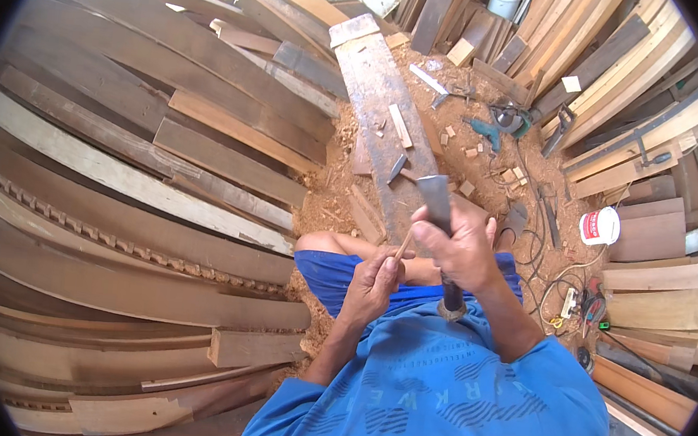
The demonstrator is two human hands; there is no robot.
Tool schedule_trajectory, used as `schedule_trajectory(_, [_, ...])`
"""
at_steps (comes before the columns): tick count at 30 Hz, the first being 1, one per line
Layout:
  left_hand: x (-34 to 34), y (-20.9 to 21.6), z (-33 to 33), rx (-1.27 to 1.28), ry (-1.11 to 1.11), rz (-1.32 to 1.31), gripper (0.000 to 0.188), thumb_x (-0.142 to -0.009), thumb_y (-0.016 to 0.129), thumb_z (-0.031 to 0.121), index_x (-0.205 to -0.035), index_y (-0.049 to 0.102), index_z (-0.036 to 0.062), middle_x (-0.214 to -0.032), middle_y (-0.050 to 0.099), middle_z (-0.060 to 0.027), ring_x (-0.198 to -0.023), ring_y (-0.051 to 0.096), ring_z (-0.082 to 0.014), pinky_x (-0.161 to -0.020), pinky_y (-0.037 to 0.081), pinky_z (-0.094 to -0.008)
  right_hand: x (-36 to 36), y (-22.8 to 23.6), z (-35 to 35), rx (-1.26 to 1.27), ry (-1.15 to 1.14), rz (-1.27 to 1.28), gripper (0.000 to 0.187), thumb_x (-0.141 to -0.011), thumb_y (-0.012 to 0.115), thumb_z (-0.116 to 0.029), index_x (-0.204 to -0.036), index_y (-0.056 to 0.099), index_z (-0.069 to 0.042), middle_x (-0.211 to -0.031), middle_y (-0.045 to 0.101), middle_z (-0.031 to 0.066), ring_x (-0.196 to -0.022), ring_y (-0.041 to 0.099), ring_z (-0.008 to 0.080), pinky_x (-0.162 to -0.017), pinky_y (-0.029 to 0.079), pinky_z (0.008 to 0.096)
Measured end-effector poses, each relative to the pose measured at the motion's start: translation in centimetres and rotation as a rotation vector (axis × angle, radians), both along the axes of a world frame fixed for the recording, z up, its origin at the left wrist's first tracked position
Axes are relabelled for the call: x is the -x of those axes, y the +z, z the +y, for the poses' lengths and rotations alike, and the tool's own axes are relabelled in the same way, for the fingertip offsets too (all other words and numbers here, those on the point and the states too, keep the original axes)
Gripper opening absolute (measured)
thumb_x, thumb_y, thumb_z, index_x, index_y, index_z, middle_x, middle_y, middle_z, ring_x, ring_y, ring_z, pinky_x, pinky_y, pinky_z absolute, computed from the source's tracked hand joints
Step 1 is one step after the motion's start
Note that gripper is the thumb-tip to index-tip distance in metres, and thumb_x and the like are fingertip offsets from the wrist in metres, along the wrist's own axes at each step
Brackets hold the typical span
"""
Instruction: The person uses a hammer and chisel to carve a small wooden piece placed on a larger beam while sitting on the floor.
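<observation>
My right hand (472, 254) is closed round a wide chisel (435, 202), its flat metal blade tilted up and away from me and its dark handle pointing down toward my shirt. Pinched in the fingers of my left hand (371, 286) is a thin wooden stick (404, 243), close to the right hand. Both hands are over my lap, at the near end of a long, worn plank bench (367, 74). A hammer (398, 169) lies on that bench just beyond the chisel. Farther along it rests a short pale wood strip (400, 126).
Stacked boards (139, 241) fill the left side. On the shavings-covered floor at right are a teal drill (486, 134), a handsaw (557, 130), cables and wood offcuts. A white and red bucket (600, 227) stands farther right, near more planks (657, 307).
</observation>
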State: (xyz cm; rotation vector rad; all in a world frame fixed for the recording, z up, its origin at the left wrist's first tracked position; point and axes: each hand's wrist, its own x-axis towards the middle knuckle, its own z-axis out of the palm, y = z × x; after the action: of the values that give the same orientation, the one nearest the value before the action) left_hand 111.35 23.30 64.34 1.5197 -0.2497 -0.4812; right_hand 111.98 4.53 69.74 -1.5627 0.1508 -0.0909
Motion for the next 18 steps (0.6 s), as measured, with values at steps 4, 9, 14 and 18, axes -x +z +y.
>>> schedule_trajectory(4, [-0.8, -0.3, -1.2, 0.044, -0.039, -0.012, 0.032, -0.105, 0.039, 0.022, -0.119, 0.058, 0.0014, -0.070, 0.051, -0.0004, -0.062, 0.046, -0.0069, -0.057, 0.040, -0.0218, -0.9, 0.1, -0.5, 0.021, 0.097, -0.045, 0.017, -0.093, 0.060, -0.020, -0.092, 0.062, -0.003, -0.073, 0.059, 0.0010, -0.065, 0.052, 0.0067, -0.062, 0.044, 0.0260])
schedule_trajectory(9, [-0.8, 0.3, -1.3, 0.302, -0.167, 0.334, 0.030, -0.105, 0.039, 0.025, -0.115, 0.056, 0.0033, -0.069, 0.049, -0.0011, -0.057, 0.044, -0.0067, -0.050, 0.037, -0.0206, -0.9, -2.3, -1.5, 0.135, 0.100, -0.084, 0.018, -0.094, 0.058, -0.019, -0.093, 0.062, -0.002, -0.072, 0.058, 0.0048, -0.064, 0.052, 0.0110, -0.063, 0.045, 0.0294])
schedule_trajectory(14, [-1.7, -0.8, -0.9, 0.394, -0.125, 0.481, 0.029, -0.105, 0.038, 0.027, -0.107, 0.055, 0.0050, -0.064, 0.045, 0.0014, -0.049, 0.035, -0.0058, -0.044, 0.029, -0.0198, -0.7, -1.2, -0.4, -0.147, -0.033, 0.090, 0.021, -0.100, 0.049, -0.022, -0.107, 0.056, -0.003, -0.077, 0.062, 0.0053, -0.055, 0.050, 0.0062, -0.051, 0.043, 0.0220])
schedule_trajectory(18, [-2.9, -1.2, -1.3, 0.390, -0.051, 0.385, 0.028, -0.105, 0.038, 0.026, -0.106, 0.056, 0.0051, -0.064, 0.043, 0.0041, -0.051, 0.036, -0.0049, -0.045, 0.027, -0.0190, 0.0, -2.7, 1.9, -0.800, -0.189, 0.059, 0.019, -0.103, 0.043, -0.023, -0.108, 0.049, -0.005, -0.083, 0.065, 0.0101, -0.049, 0.051, 0.0073, -0.045, 0.047, 0.0235])
